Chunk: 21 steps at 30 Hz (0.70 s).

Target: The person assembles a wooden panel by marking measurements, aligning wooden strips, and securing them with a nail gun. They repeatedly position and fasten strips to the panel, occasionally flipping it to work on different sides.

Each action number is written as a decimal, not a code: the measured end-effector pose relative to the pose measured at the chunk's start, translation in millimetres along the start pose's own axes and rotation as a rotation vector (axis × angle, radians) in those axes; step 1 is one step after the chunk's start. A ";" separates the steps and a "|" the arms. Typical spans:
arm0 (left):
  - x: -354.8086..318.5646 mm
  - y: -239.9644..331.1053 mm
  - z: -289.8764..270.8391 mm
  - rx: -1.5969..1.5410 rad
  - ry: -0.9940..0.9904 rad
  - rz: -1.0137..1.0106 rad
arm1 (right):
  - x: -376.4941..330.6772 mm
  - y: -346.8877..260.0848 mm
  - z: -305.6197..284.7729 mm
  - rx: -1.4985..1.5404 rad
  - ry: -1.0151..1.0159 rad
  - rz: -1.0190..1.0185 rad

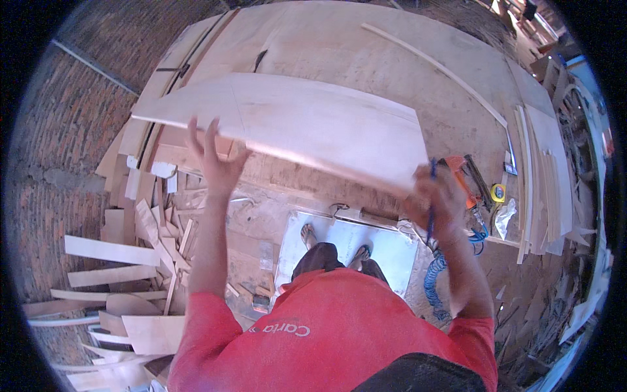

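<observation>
A pale plywood panel (313, 121) is tilted above the workbench, its near long edge raised toward me. My left hand (219, 157) is at the left part of that edge, fingers spread and overlapping it; whether they press on it I cannot tell. My right hand (439, 199) is at the panel's near right corner, closed around a slim blue pencil (432, 219) that stands roughly upright between the fingers. Blur hides whether this hand also grips the corner.
A large plywood sheet (313, 39) covers the bench, with a long thin strip (434, 64) on it. Right of my right hand lie an orange nail gun (460, 173) with a blue coiled hose (434, 281) and a yellow tape measure (498, 192). Wood offcuts (117, 274) pile up at left.
</observation>
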<state>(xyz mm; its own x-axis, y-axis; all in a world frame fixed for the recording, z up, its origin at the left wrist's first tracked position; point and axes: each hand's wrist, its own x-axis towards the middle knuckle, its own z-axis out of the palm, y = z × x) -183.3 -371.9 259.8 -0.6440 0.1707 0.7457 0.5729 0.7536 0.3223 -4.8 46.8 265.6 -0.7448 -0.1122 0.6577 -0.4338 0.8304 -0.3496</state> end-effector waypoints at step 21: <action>-287.6 44.4 72.7 -1.535 -0.251 -1.899 | -229.3 -39.9 138.7 -0.322 -0.376 0.105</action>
<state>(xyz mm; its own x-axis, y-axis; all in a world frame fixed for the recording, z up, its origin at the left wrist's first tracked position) -9.4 -341.4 17.2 -0.6325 0.2876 -0.7192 -0.6912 -0.6286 0.3565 113.1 -36.3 36.2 -0.9326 -0.1589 0.3240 -0.2129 0.9672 -0.1383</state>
